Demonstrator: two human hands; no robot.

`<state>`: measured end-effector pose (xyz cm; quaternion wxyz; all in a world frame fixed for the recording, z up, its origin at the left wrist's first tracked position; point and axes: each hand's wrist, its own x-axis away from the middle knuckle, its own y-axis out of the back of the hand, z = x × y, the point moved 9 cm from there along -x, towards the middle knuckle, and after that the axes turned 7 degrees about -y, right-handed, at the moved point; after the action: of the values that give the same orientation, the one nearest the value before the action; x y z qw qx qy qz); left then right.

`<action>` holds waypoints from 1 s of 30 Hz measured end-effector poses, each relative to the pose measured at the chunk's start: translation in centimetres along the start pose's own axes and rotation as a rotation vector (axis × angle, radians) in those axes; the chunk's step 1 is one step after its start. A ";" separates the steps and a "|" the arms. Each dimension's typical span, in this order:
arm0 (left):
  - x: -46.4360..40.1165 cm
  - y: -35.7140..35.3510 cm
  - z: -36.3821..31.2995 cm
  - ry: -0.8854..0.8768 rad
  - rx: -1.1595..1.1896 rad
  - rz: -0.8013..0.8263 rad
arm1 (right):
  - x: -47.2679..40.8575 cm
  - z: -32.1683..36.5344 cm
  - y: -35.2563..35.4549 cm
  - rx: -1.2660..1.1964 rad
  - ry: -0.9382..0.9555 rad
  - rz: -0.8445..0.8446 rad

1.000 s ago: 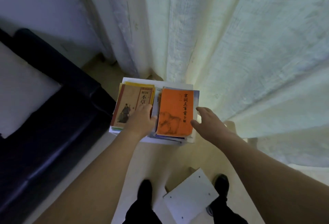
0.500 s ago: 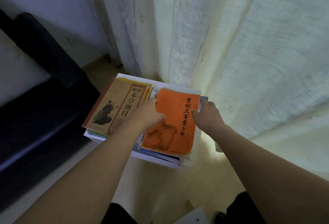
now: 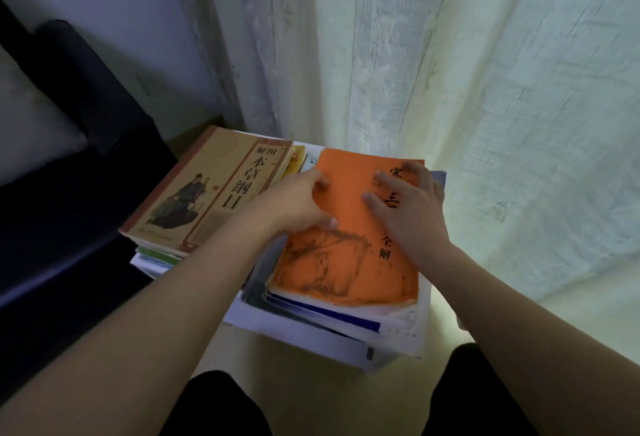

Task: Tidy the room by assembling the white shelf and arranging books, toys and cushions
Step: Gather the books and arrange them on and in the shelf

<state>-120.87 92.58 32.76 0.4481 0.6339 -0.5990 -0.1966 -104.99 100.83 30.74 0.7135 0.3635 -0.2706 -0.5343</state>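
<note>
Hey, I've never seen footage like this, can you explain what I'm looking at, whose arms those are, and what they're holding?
There is no machine here. A camera worn on a person's head looks down at their own bare arms. The left hand grips the left edge of an orange book, thumb on the cover; the right hand lies on top with fingers spread. That book tops a stack of books on a white shelf board. Beside it lies a tan book. A pale curtain hangs behind; a dark sofa stands left.

Curtain [image 3: 450, 71] hanging right behind the book stacks [image 3: 221, 189], blocking the far side. Sofa [image 3: 69, 193] crowding the left. Floor [image 3: 311, 366] in front lying open for approach.
</note>
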 end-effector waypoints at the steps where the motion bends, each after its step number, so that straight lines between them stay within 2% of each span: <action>1: -0.1 0.1 0.1 -0.010 0.008 -0.006 | -0.1 0.0 0.0 -0.010 0.013 -0.006; 14: -0.8 -0.3 0.2 -0.029 0.091 0.019 | 0.0 -0.2 0.1 -0.028 -0.006 -0.044; 20: -0.8 -0.5 0.4 0.044 0.105 0.032 | -0.2 -0.4 -0.1 -0.009 -0.011 -0.049; 25: -0.9 0.1 -0.1 0.089 -0.004 -0.070 | -0.1 -0.3 0.4 0.002 -0.018 -0.069; 27: -0.5 0.4 0.1 0.080 0.170 -0.201 | 0.0 -0.3 0.6 -0.002 -0.022 -0.039; 30: 0.9 -0.6 1.2 0.121 0.813 -0.259 | 0.0 0.2 1.1 0.045 -0.030 -0.019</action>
<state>-121.27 91.30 31.85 0.1678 0.8392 -0.5158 0.0383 -104.56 100.92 31.73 0.6961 0.3739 -0.2895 -0.5402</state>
